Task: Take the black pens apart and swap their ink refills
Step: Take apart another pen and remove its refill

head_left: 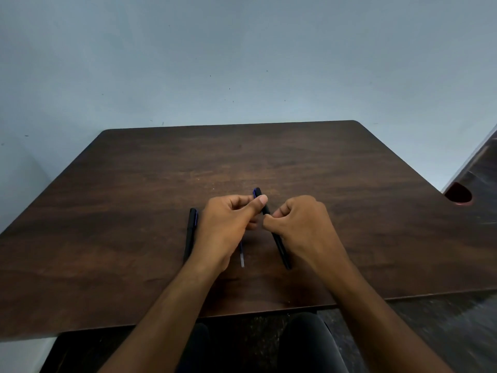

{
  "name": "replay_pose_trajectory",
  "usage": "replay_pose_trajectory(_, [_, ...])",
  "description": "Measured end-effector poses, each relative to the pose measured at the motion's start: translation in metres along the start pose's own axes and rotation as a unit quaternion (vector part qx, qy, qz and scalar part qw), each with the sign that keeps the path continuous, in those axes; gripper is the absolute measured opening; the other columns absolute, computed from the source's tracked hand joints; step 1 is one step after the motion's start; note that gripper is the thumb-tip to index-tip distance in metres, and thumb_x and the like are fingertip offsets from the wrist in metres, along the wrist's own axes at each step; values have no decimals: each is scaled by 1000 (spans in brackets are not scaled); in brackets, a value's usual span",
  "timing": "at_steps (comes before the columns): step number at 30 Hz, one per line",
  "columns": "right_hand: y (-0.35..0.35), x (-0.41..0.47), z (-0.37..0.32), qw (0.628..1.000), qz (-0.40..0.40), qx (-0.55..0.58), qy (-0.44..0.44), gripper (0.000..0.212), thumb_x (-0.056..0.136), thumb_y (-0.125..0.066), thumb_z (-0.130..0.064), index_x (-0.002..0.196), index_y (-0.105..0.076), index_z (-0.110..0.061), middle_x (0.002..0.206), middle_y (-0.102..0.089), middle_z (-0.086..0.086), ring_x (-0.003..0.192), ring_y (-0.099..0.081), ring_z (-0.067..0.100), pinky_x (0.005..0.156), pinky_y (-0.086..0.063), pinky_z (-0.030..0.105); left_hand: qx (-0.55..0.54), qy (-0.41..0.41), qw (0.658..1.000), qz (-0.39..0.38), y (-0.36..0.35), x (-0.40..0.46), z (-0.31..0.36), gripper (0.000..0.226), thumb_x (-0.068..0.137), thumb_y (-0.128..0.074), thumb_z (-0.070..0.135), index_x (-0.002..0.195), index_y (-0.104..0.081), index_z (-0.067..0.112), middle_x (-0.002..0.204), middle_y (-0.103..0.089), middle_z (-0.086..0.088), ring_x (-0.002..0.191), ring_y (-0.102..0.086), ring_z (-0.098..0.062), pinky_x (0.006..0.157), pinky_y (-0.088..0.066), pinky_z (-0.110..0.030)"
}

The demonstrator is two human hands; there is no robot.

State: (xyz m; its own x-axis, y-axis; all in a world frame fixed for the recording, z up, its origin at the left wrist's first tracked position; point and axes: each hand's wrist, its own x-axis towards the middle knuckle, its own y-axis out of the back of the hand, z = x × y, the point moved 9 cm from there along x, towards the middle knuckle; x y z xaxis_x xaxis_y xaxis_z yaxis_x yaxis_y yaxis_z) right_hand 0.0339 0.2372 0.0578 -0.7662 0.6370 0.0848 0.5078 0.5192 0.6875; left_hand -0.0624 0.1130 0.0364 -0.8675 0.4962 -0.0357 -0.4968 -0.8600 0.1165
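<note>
A dark wooden table [309, 168] stands against a pale blue-grey wall [242, 55]; the person sits at its near edge with both forearms extended over the top. At the far right, part of a second dark surface with a round reddish cutout [458, 193] is visible.

The left hand [228, 224] and right hand [301, 224] are raised just above the tabletop, close together near its centre. Both grip one black pen [271, 230], held tilted: the left thumb and fingers pinch the upper cap end, and the right hand is curled around the barrel, the lower end projecting toward the person.

A second black pen [191, 232] lies flat on the table just left of the left wrist. Between the wrists lies a thin refill [242, 255], partly hidden by the left hand.
</note>
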Motion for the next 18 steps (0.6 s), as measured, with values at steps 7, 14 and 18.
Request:
replay_pose_trajectory(7, [-2, -4, 8, 977, -41, 206, -41, 17, 86, -75, -25, 82, -64, -13, 68, -74, 10, 55, -71, 19, 54, -62, 34, -100, 30, 994, -46, -16, 5, 1, 14, 79, -76, 20, 87, -76, 7, 80, -75, -11, 72, -67, -18, 63, -52, -25])
replay_pose_trajectory(14, [-4, -7, 14, 959, -37, 278, -43, 19, 96, -65, -26, 84, -73, -14, 56, -66, -1, 41, -49, 2, 41, -38, 15, -113, 35, 992, -45, -14, 9, -2, 23, 70, -80, 29, 85, -79, 12, 83, -76, -8, 73, -65, -14, 69, -53, -27])
replay_pose_trajectory(18, [-3, -7, 7, 964, -22, 265, 0, 34, 97, -63, -32, 82, -77, -4, 51, -54, 2, 44, -40, 8, 44, -35, 18, -157, 28, 986, -52, -14, 8, 2, 30, 66, -78, 31, 87, -79, 10, 83, -76, -9, 73, -66, -12, 68, -53, -23])
